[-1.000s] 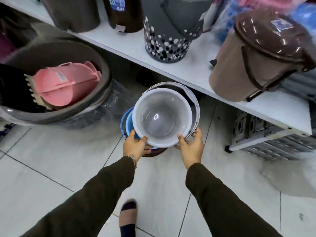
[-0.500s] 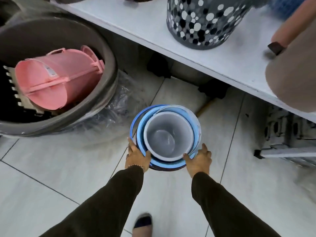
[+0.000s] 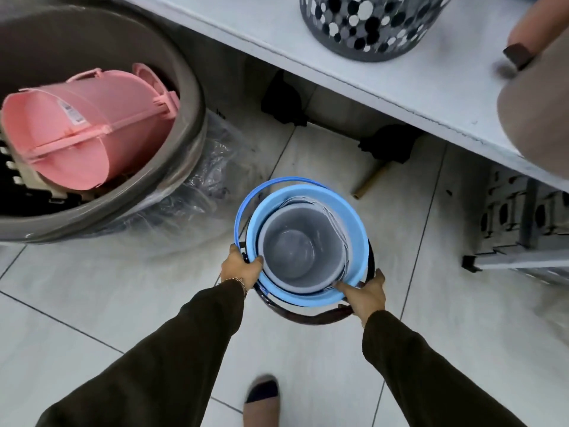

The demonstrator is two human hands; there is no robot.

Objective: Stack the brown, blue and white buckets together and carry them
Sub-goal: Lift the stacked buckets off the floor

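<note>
Three buckets sit nested on the tiled floor in front of me. The white bucket [image 3: 297, 248] is innermost, inside the blue bucket [image 3: 351, 217], whose blue handle arcs over the far left rim. Only the dark rim and handle of the brown bucket [image 3: 311, 318] show below the blue one. My left hand [image 3: 240, 268] grips the left rim of the stack, thumb over the blue edge. My right hand [image 3: 366, 291] holds the near right rim, fingers on the blue edge and the brown handle.
A large grey tub [image 3: 187, 97] at left holds a pink bucket [image 3: 80, 131] on its side. A white shelf [image 3: 354, 66] above carries a spotted grey bin [image 3: 366, 23] and a beige bin [image 3: 535, 103]. A metal rack [image 3: 523, 229] stands right. My shoe [image 3: 261, 399] is below.
The white bucket went down into the blue bucket and now sits deep inside it. Both hands shifted from the white rim to the outer rims, and the brown handle now shows.
</note>
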